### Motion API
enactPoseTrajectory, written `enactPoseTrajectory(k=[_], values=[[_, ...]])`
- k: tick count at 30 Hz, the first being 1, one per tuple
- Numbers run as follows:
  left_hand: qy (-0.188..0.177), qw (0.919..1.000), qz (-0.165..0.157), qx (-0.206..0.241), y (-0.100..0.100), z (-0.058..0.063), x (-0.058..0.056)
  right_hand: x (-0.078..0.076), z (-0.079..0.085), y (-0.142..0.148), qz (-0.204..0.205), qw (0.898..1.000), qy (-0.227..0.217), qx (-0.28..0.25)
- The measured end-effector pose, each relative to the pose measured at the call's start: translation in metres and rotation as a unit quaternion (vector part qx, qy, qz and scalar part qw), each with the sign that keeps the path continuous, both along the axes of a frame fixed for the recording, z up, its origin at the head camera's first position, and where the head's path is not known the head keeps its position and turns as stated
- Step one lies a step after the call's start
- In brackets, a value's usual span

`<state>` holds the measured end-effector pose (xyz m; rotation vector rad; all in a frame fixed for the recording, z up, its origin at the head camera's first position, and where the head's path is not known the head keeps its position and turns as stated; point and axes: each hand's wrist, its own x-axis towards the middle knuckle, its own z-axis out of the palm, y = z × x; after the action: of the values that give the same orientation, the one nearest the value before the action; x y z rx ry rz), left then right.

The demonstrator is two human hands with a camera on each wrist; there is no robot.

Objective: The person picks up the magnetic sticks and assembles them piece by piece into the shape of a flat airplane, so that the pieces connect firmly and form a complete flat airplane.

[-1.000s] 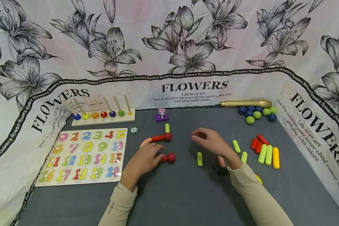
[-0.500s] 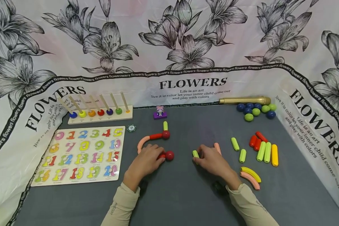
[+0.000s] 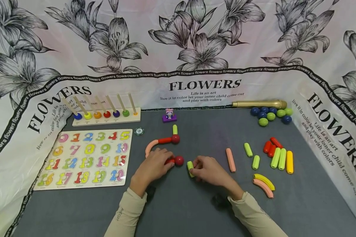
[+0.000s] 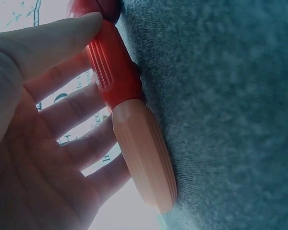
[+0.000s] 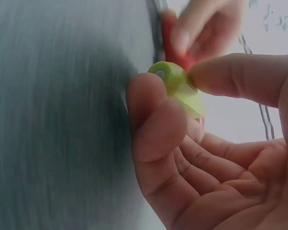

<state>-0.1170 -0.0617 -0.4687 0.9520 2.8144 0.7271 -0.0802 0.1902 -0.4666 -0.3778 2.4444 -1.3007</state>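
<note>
Head view: right grip (image 3: 209,169) pinches 1 green stick (image 3: 190,166) at its fingertips, while left grip (image 3: 155,167) holds 1 red stick (image 4: 116,67)

"How was the left hand (image 3: 155,166)?"
"It gripped, thumb (image 4: 57,45) straight, fingers (image 4: 77,106) spread."
"And the right hand (image 3: 210,171)?"
"It pinched, right fingers (image 5: 161,132) curled, as both sleeved forearms (image 3: 127,209) pointed forward."

We find a short light green stick (image 3: 190,165), a small grey spot on its end, pinched between thumb and fingers of the right hand (image 3: 210,171). The left hand (image 3: 155,166) grips a ribbed red stick (image 4: 115,69); we note a glossy red ball (image 3: 179,160) at one end, a peach stick (image 4: 145,155) at the other.
</note>
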Motion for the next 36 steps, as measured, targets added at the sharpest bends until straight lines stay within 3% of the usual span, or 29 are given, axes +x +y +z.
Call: enactPoseTrajectory(k=[6,10,26,31,36], values=[[0.005,1.0,-0.002,0.002,-0.001,0.0,0.0,0.007,-0.003,-0.025,0.003,0.997,-0.063,-0.045],[0.009,0.9999,-0.003,0.006,0.0,0.002,0.0,0.008,-0.006,-0.032,-0.013,0.995,-0.077,-0.068],[-0.026,0.9996,0.0,0.014,0.001,0.0,-0.001,0.011,-0.013,-0.034,-0.048,0.995,-0.061,-0.056],[-0.026,0.9995,0.003,0.017,0.002,-0.001,0.001,0.01,-0.013,-0.034,-0.057,0.996,-0.045,-0.042],[-0.026,0.9995,0.009,0.016,0.004,-0.002,0.004,0.006,-0.015,-0.035,-0.091,0.996,-0.008,-0.015]])
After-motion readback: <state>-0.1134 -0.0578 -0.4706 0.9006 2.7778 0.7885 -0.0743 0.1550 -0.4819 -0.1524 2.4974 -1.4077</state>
